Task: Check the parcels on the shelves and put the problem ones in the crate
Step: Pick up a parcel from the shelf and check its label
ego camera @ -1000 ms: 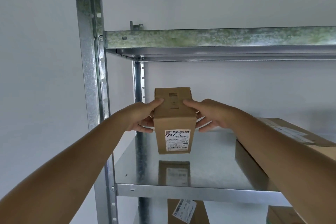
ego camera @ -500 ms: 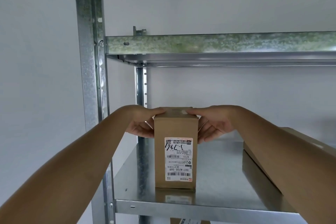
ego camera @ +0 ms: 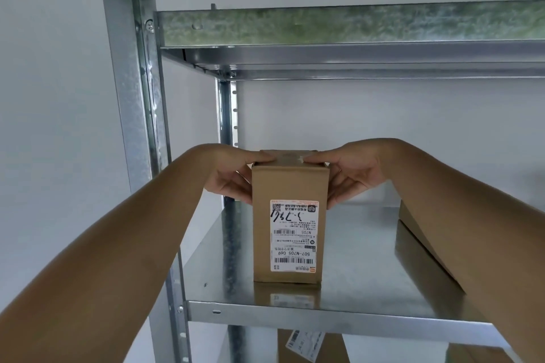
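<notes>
The head camera is the only view. It looks at a metal rack against a pale wall. A small brown box (ego camera: 290,215) stands upright on the middle shelf (ego camera: 348,317), near the front edge and close to the left post (ego camera: 132,127). The white label (ego camera: 293,236) on its front is upside down, with black pen marks across the top part. You can see the box mirrored in the shiny shelf under it.

The left hand (ego camera: 233,177) holds the left side of the box near the top. Its thumb lies on the top edge and its fingers are curled round the side. The right hand (ego camera: 351,177) does the same on the right side, thumb on top, fingers pressed along the side wall. Both hands squeeze the box between them. I think they hold it high up so the label stays in plain sight and the box can be turned or lifted easily. The label faces the person, likely so it can be read and checked.

A bigger parcel (ego camera: 418,244) lies on the same shelf to the right, partly hidden by the right arm. Another parcel (ego camera: 306,345) sits on the shelf below. The crate is not in view.

One second ago the box was up in the air, tipped so its top showed. Half a second ago it was already standing on the shelf, as it is now. The hands keep the same grip.
</notes>
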The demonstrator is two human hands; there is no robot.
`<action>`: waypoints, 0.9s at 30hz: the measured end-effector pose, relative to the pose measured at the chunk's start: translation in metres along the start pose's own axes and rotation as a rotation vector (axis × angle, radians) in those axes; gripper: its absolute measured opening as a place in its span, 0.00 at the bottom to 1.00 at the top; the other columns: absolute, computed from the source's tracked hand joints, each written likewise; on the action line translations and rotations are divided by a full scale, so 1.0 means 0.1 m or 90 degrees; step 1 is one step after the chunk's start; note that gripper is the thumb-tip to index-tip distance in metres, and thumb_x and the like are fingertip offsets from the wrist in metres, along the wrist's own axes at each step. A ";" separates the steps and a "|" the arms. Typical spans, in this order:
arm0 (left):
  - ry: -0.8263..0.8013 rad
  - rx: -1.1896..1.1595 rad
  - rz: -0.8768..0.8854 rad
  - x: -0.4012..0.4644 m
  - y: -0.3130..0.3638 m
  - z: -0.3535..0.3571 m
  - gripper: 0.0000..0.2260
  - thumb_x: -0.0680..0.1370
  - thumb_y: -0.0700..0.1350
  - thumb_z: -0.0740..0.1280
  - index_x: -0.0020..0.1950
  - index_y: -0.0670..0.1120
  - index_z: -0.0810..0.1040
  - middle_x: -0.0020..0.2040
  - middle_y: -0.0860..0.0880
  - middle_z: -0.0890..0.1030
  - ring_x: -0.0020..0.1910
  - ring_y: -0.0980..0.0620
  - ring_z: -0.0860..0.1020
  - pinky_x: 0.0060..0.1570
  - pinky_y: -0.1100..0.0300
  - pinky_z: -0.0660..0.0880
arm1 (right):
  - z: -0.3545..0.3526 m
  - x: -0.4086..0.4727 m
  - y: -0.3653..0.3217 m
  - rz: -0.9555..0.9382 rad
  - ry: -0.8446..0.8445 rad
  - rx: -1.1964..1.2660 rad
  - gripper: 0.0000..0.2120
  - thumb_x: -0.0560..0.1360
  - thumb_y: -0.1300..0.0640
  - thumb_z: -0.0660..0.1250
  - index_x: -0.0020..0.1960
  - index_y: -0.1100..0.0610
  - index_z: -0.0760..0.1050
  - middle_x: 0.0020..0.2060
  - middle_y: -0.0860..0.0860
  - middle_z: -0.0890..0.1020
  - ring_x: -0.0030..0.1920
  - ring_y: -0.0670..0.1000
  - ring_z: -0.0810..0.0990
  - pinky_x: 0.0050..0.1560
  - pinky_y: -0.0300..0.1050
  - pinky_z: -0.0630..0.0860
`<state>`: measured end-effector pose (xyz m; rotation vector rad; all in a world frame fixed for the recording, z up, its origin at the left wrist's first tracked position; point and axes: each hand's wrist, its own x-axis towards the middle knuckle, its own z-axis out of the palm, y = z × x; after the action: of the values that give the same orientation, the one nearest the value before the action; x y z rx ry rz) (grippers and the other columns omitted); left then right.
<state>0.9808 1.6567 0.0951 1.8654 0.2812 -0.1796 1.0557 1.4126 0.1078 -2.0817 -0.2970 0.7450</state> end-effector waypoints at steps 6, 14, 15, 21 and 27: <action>-0.004 0.009 0.000 -0.04 0.03 0.05 0.17 0.78 0.52 0.75 0.56 0.38 0.82 0.56 0.37 0.85 0.47 0.43 0.87 0.47 0.48 0.85 | -0.02 0.06 0.01 -0.010 -0.018 0.008 0.33 0.77 0.42 0.72 0.66 0.70 0.78 0.57 0.66 0.85 0.58 0.62 0.86 0.55 0.50 0.84; 0.006 -0.008 0.004 -0.01 -0.02 0.04 0.20 0.77 0.53 0.76 0.58 0.38 0.83 0.55 0.38 0.87 0.53 0.42 0.87 0.49 0.47 0.84 | 0.04 0.02 0.06 -0.031 0.024 0.022 0.33 0.76 0.40 0.72 0.63 0.70 0.79 0.53 0.65 0.86 0.53 0.61 0.87 0.51 0.49 0.85; 0.011 -0.010 0.006 -0.02 -0.02 0.05 0.21 0.77 0.54 0.76 0.59 0.38 0.83 0.54 0.38 0.87 0.52 0.42 0.87 0.49 0.47 0.84 | 0.05 0.01 0.07 -0.037 0.035 0.020 0.34 0.76 0.39 0.72 0.63 0.70 0.79 0.52 0.65 0.86 0.53 0.60 0.88 0.50 0.49 0.85; 0.049 0.008 0.020 -0.01 -0.09 0.07 0.30 0.75 0.63 0.74 0.62 0.37 0.82 0.52 0.38 0.87 0.51 0.43 0.87 0.54 0.50 0.85 | 0.17 -0.02 0.15 -0.070 0.127 -0.019 0.38 0.75 0.31 0.69 0.60 0.68 0.80 0.46 0.63 0.87 0.47 0.59 0.89 0.50 0.50 0.86; 0.138 -0.064 0.059 -0.05 -0.31 0.17 0.40 0.77 0.75 0.58 0.57 0.37 0.82 0.47 0.38 0.88 0.47 0.40 0.87 0.50 0.46 0.85 | 0.34 0.05 0.43 -0.131 0.219 0.051 0.43 0.79 0.27 0.53 0.56 0.67 0.80 0.43 0.64 0.87 0.43 0.63 0.88 0.51 0.59 0.85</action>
<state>0.9675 1.6490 0.0631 1.7954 0.3457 0.0990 1.0363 1.4121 0.0567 -2.0241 -0.2779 0.2659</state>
